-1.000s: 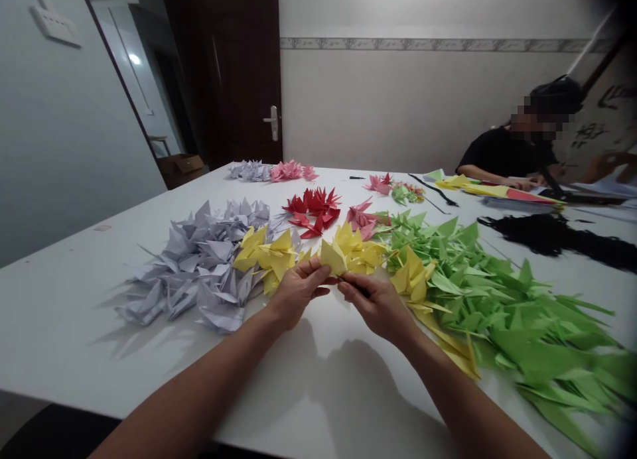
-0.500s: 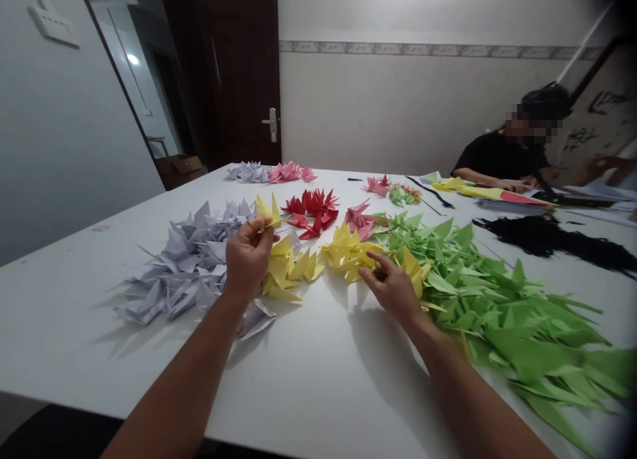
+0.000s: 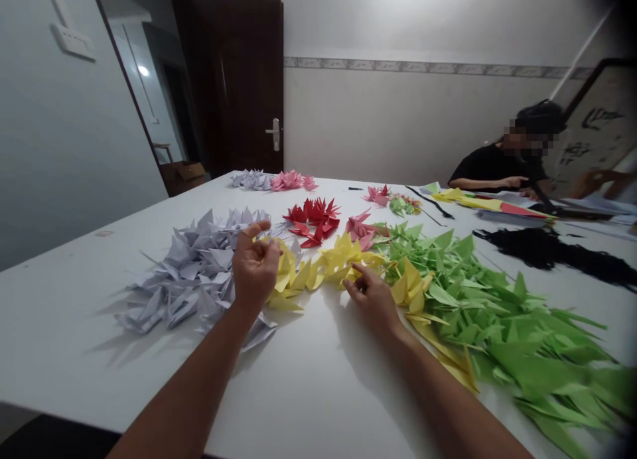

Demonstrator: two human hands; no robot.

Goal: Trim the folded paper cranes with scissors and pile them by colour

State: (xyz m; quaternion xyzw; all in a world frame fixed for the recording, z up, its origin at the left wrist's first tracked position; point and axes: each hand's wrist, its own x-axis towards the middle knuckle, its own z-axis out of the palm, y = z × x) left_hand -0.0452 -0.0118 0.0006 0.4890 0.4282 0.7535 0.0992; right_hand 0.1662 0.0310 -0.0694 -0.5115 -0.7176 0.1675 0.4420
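Folded paper pieces lie on the white table. My left hand (image 3: 255, 266) is over the right side of the pale lilac pile (image 3: 192, 263), thumb and forefinger apart, with no piece between them. Right beside it starts a band of yellow pieces (image 3: 343, 257) that runs toward the green pile (image 3: 488, 300). My right hand (image 3: 373, 298) hovers at the near side of this band, fingers slightly spread and nothing visible in them. Some yellow pieces (image 3: 411, 283) lie between that hand and the green pile. Behind the band are red pieces (image 3: 313, 217) and pink ones (image 3: 361, 228).
Small lilac (image 3: 250, 179) and pink (image 3: 291, 180) clusters sit at the far edge. Black strands (image 3: 552, 248) lie at the right. Beyond them, a person in black (image 3: 488, 167) sits by coloured paper sheets (image 3: 497, 203). A dark door (image 3: 239, 81) stands behind.
My left hand has let go of the yellow piece it pinched and its fingers have parted. My right hand has moved slightly left. The view has tilted up a little.
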